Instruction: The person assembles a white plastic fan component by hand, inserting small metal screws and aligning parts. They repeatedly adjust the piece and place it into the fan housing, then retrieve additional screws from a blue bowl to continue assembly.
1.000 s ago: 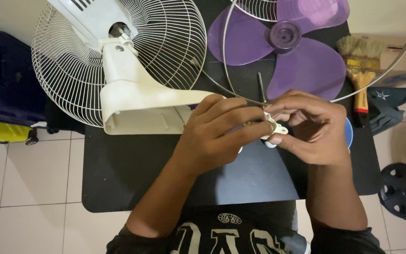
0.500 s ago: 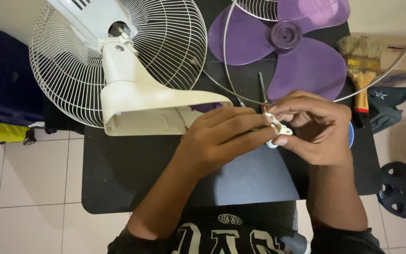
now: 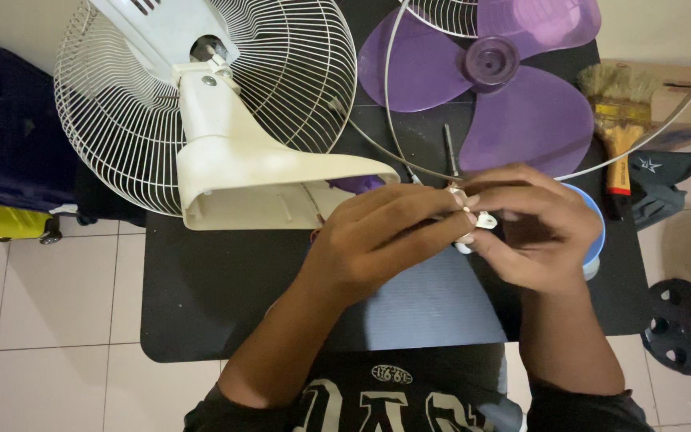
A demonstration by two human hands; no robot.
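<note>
Both forearms reach forward from the bottom of the view and meet above the black table (image 3: 201, 296). The left hand (image 3: 377, 240) lies palm down, its fingers stretched to the right and pressed together, pinching the small white plastic fitting (image 3: 480, 220) from the left. The right hand (image 3: 541, 232) curls around from the other side, thumb and fingertips closed on the same fitting, so the piece sits between the two hands, held just above the table. Beyond the hands lie a thin screwdriver (image 3: 448, 148), the purple three-bladed plastic fan propeller (image 3: 505, 88) and a loose wire guard ring (image 3: 649, 128). The cream fan body with its white wire grille (image 3: 233, 152) lies near the left hand. A wooden-handled paintbrush (image 3: 619, 120) rests at the right edge.
</note>
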